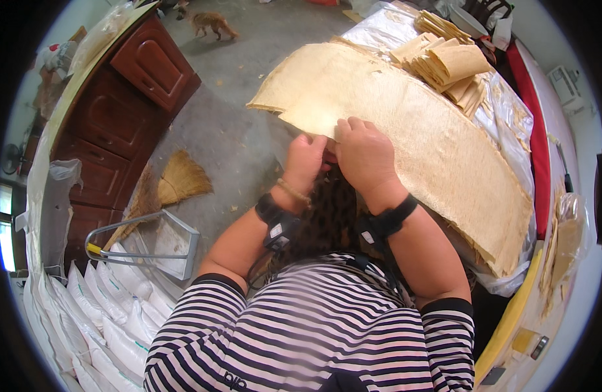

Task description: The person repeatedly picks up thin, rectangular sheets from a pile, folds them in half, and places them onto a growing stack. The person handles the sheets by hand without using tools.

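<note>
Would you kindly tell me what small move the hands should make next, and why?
Perhaps the left hand should slide leftward along the near edge of the tan sheet, with the right hand steadying it: both hands sit close together at that edge, and a ragged notch lies to their left.

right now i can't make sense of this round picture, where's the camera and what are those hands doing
No machine here: these are a person's bare left hand and right hand, seen from above by a wide fisheye camera on the head, which bends straight edges. Both hands meet at the near edge of a large tan sheet, perhaps wood veneer; their exact grip is hidden. It lies over a plastic-covered surface, with smaller folded sheets beyond it.
</note>
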Demonstrator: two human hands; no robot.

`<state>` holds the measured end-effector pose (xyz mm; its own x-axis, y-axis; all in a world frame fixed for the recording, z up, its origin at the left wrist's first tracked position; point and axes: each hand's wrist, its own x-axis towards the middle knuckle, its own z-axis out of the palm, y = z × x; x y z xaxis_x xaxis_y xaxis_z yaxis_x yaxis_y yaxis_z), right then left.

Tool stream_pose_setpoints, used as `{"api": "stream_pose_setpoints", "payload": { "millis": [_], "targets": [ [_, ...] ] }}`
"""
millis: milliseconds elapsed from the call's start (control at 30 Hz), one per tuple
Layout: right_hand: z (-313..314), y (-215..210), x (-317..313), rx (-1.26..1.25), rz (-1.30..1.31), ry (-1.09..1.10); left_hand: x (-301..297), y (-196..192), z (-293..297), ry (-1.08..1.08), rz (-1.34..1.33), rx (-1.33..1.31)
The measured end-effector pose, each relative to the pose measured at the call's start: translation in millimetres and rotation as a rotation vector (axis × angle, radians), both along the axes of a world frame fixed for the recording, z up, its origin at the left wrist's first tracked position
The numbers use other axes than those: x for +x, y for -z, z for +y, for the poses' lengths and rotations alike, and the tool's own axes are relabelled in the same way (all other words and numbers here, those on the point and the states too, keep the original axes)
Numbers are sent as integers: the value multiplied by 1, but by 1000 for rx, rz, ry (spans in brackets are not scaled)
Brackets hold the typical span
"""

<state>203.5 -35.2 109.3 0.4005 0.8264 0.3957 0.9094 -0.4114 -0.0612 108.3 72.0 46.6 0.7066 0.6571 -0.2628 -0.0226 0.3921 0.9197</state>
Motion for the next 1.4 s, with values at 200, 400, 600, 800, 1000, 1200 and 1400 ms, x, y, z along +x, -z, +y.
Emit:
{"api": "stream_pose_setpoints", "payload": {
  "millis": [200, 400, 600, 800, 1000, 1200, 1400],
  "targets": [
    [10, -8, 15, 35, 137, 110, 0, 0, 4, 27, -42, -56],
    [-1, -20, 24, 259, 240, 87, 1, -13, 20, 19, 58, 22],
    [29, -15, 7, 128, 65, 119, 20, 2, 24, -67, 4, 263],
    [11, -35, 32, 375, 292, 184, 16, 22, 30, 37, 53, 115],
    [-14, -51, 50, 631, 768, 237, 6, -18, 29, -147, 171, 432],
    [-11, -42, 41, 605, 715, 182, 8, -85, 13, -309, 111, 1864],
    [-17, -38, 53, 703, 690, 171, 91, -50, 12, 254, 337, 1679]
  ]
}}
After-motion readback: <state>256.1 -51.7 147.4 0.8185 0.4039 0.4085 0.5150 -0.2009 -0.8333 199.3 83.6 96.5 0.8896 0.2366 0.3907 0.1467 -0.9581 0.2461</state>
